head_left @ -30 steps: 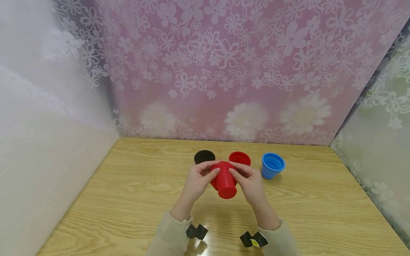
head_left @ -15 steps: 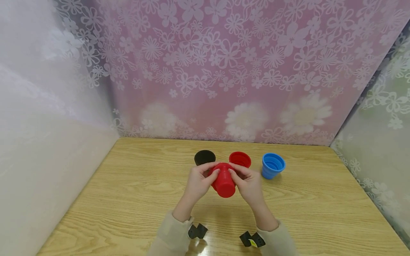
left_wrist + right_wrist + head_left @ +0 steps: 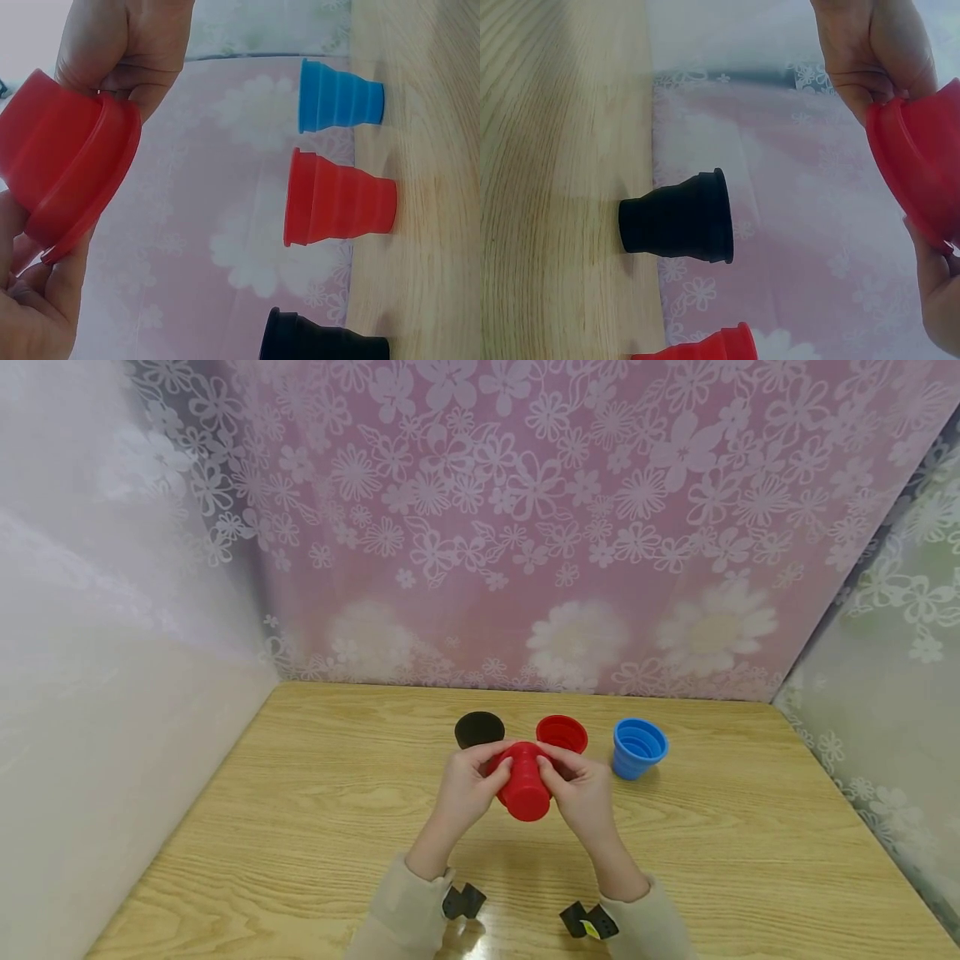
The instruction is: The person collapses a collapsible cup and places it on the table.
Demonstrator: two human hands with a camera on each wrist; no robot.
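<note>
Held red cup [image 3: 527, 793], gripped by both hands, nearer the person than the standing red cup [image 3: 562, 732].
In the head view, the left hand [image 3: 465, 783] and the right hand [image 3: 581, 789] clamp its wide end from either side, narrow base turned toward the person; the black cup [image 3: 480, 730] is left of the standing red cup, the blue cup [image 3: 639, 748] right of it, on the wooden table [image 3: 300, 818]. In the left wrist view, the gripped cup is raised higher than the standing red cup and apart from it. In the right wrist view, the black cup is upright near the standing red cup, which shows only in part.
</note>
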